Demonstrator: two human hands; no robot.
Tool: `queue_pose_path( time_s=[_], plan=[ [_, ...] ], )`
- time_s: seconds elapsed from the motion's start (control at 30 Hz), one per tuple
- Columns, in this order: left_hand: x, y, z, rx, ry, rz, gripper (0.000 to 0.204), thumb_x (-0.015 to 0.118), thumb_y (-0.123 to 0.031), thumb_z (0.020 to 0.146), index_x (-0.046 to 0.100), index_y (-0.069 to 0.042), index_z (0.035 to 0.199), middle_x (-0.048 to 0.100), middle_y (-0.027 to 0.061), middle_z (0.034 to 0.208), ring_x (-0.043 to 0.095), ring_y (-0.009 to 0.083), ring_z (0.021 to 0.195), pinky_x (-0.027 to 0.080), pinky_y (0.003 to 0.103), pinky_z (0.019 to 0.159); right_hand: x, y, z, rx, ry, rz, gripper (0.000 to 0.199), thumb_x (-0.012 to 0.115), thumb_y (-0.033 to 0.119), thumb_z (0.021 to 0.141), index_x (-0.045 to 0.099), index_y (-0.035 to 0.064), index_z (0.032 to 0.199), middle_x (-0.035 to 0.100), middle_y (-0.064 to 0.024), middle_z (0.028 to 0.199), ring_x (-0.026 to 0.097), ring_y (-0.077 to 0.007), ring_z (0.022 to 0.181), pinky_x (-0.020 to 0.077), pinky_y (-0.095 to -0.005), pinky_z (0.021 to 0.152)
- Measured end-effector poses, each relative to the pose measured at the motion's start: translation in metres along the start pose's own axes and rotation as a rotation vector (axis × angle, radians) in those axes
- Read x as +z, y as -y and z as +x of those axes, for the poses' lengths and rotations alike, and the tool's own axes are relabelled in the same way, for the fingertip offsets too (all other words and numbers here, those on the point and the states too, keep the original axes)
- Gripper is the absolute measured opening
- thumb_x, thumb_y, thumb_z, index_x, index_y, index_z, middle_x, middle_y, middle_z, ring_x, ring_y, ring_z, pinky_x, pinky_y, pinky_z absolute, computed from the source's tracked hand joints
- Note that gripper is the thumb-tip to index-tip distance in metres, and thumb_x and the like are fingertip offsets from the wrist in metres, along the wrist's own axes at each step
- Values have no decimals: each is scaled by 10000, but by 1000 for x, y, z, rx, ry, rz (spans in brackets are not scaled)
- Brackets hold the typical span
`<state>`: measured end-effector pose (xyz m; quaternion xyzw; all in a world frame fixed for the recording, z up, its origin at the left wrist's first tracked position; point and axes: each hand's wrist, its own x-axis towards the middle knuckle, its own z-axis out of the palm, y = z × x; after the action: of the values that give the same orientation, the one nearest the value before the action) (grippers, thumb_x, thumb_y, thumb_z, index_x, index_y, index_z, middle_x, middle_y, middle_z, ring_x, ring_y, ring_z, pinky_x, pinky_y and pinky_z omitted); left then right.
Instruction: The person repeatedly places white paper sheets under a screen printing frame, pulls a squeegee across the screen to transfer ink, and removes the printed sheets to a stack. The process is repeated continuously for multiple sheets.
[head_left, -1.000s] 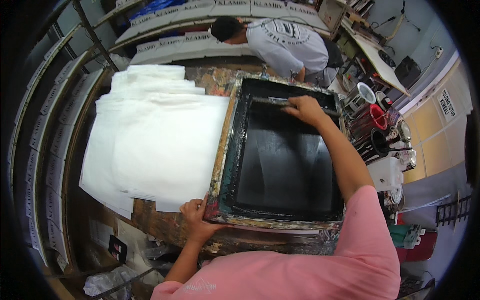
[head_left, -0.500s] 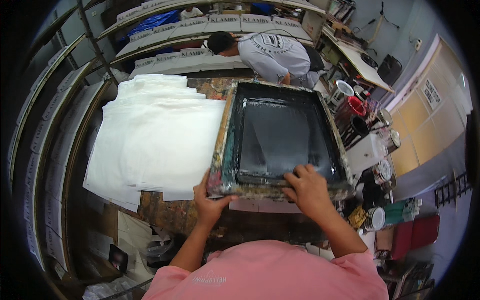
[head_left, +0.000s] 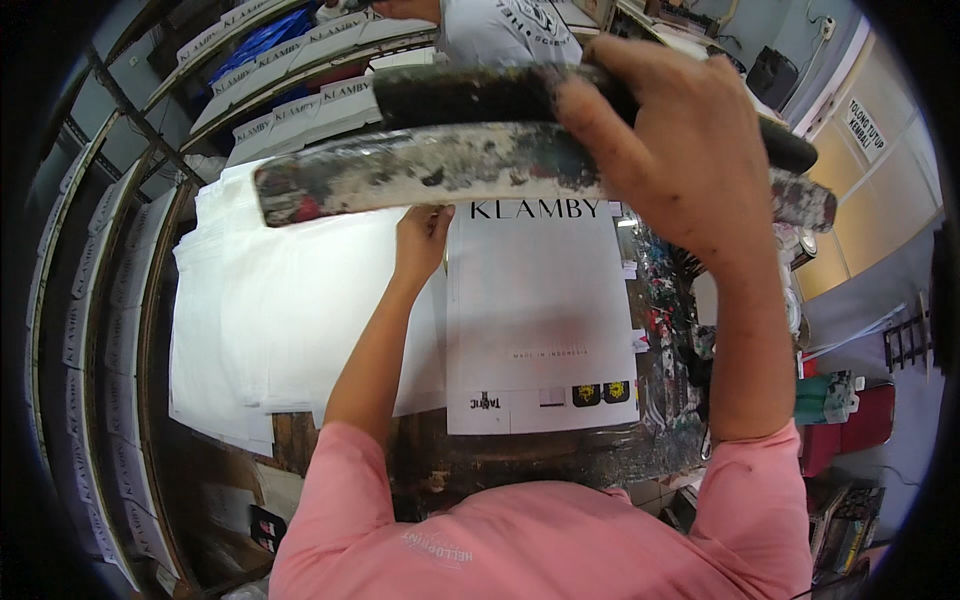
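My right hand (head_left: 675, 150) is raised, wrapped round the near side of a paint-stained screen printing frame (head_left: 420, 170), which is tilted up off the table. A long black bar (head_left: 460, 95) runs just behind that frame side, also under my right fingers. Below lies a white printed sheet (head_left: 540, 290) with dark lettering near its top and small faint print lower down. My left hand (head_left: 422, 240) is closed at the sheet's upper left edge, its fingertips pinching there. To the left spreads a pile of white sheets (head_left: 290, 300).
The sheet lies on a paint-spattered table (head_left: 670, 370). Racks of printed sheets (head_left: 110, 300) stand along the left and back. Another person in a grey shirt (head_left: 500, 35) is beyond the frame. At right are a green container (head_left: 825, 395) and a red chair (head_left: 865, 425).
The near side of the screen printing frame has swung up, uncovering the printed sheet. My right hand has risen with it. My left hand has left the frame and reached forward to the sheet.
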<state>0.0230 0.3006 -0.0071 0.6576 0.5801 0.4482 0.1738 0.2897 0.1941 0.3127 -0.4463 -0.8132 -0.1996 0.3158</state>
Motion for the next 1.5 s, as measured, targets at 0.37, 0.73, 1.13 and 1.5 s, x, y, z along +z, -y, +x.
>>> queue_pose_path(
  time_s=[0.37,0.73,1.13,1.5],
  plan=[
    [72,84,105,355,38,130,232,714,-105,977,737,-36,1197,733,168,1171,666,356,1111,519,465,976,0,-33,29,-50,22,162,483,633,465,985,721,-9,975,693,-209,785,684,-415,766,512,-486,782],
    [-149,89,-44,-430,-195,-216,209,753,-226,1023,724,-20,1042,666,17,754,582,94,642,459,258,588,8,-10,5,7,-100,125,473,681,449,982,779,7,1118,711,-235,852,659,-434,743,518,-464,757],
    [-332,170,-91,-287,-857,752,491,753,-369,1022,677,14,1320,729,218,1132,694,339,1038,535,439,928,6,2,-12,54,-35,22,511,674,448,994,757,-24,1170,755,-250,1045,681,-451,1018,483,-491,986],
    [-59,-66,-259,146,498,592,1238,683,-911,755,428,-104,1659,313,237,1744,232,504,1617,101,675,1307,-1,14,-19,-21,-114,39,527,649,484,975,746,-34,960,722,-242,803,714,-431,766,556,-511,788]
  ],
)
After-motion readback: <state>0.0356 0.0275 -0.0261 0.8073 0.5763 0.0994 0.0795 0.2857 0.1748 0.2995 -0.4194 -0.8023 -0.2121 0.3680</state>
